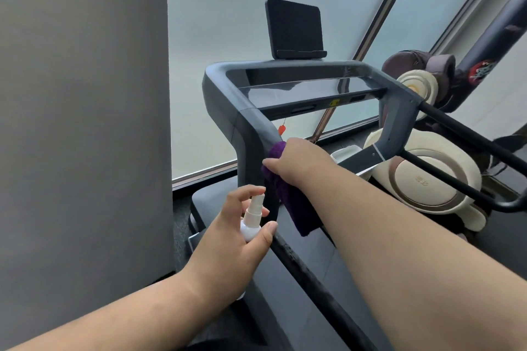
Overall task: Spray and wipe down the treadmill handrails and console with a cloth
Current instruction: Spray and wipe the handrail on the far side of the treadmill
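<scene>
I see my right hand (296, 161) pressed against the inner side of the treadmill's left handrail (251, 148), just below the bend where the grey upright turns toward the console (302, 88). Its fingers are curled round a purple cloth (296, 208); part of the cloth bunches above the knuckles against the rail, and the rest hangs down below the wrist alongside the rail.

My left hand (231, 236) is lower and nearer to me, just beside the same handrail where the grey upright meets the black bar (308, 273) that runs back toward me. It grips a small white spray bottle (251, 222), thumb across the bottle's body and index finger arched over the pump head. The nozzle points toward the rail and the hanging cloth. I cannot tell whether the finger is pressing on the pump.

The console crosses the top of the treadmill frame, dark and glossy, with a small yellow label (335, 102) on its front edge. A black tablet holder (295, 30) stands upright on the top edge of the console. A red tag (281, 129) hangs under the console near the left handrail. The right handrail (467, 134) runs down past a cream and brown massage chair (427, 177) standing beside the treadmill. A grey pillar (82, 122) fills the left, with frosted windows (242, 8) behind.
</scene>
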Action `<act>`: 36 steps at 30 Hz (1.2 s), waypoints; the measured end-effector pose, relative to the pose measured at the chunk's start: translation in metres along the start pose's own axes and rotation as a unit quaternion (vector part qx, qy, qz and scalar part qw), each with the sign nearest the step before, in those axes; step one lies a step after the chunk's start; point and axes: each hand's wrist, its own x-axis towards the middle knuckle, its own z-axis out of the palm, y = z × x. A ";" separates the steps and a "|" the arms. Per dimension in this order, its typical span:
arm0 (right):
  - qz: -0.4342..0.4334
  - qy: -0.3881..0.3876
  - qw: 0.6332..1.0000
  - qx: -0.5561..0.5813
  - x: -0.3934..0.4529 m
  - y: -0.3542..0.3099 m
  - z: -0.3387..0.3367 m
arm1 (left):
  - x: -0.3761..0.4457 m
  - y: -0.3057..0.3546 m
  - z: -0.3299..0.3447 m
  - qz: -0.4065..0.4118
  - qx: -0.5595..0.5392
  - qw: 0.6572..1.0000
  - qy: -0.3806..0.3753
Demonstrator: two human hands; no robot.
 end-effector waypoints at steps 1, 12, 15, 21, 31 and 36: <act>0.000 -0.001 1.000 0.005 -0.002 0.003 0.001 | -0.002 0.001 0.002 -0.001 0.002 1.000 -0.001; -0.009 -0.004 1.000 0.006 -0.053 0.052 0.006 | -0.048 0.017 0.047 -0.001 -0.032 0.999 -0.018; -0.019 -0.010 1.000 0.020 -0.071 0.065 0.007 | -0.063 0.024 0.067 -0.002 -0.033 0.999 -0.022; -0.020 -0.033 0.998 0.041 -0.114 0.098 0.001 | -0.088 0.046 0.102 0.000 -0.039 0.998 -0.054; -0.019 -0.069 0.993 0.097 -0.185 0.156 -0.001 | -0.135 0.063 0.153 0.007 -0.026 0.997 -0.066; -0.001 -0.072 0.994 0.088 -0.222 0.186 0.003 | -0.166 0.073 0.178 0.005 -0.032 0.996 -0.081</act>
